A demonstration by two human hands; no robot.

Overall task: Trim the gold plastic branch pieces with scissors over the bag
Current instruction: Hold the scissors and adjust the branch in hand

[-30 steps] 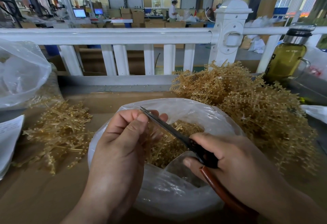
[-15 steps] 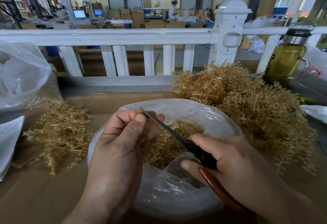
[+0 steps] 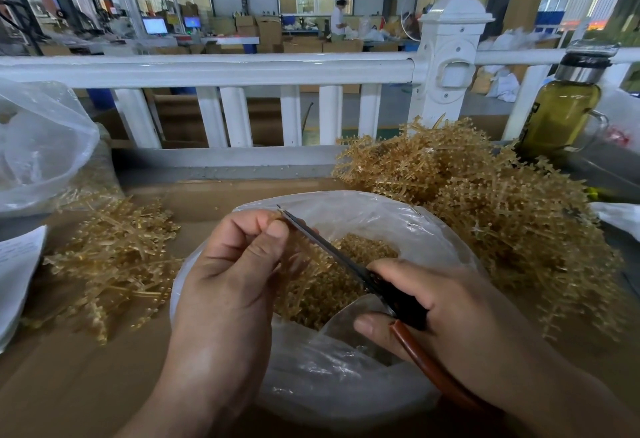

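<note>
My left hand (image 3: 230, 275) pinches a gold plastic branch piece (image 3: 298, 257) over the open clear plastic bag (image 3: 332, 385). My right hand (image 3: 446, 316) grips the scissors (image 3: 346, 261) by their black and brown handles. The dark blades lie shut along the branch, their tip beside my left fingertips. Cut gold pieces (image 3: 329, 285) fill the bottom of the bag. Most of the held branch is hidden behind my left hand.
A big heap of gold branches (image 3: 485, 209) lies right of the bag, a smaller heap (image 3: 110, 257) left of it, on the cardboard-covered table (image 3: 69, 385). A bottle of yellow-green liquid (image 3: 561, 108) stands at the back right, a white railing (image 3: 207, 67) behind, another bag (image 3: 38, 146) far left.
The scissor blades have slid slightly up and left along the branch toward my left fingertips. Both hands stay over the bag.
</note>
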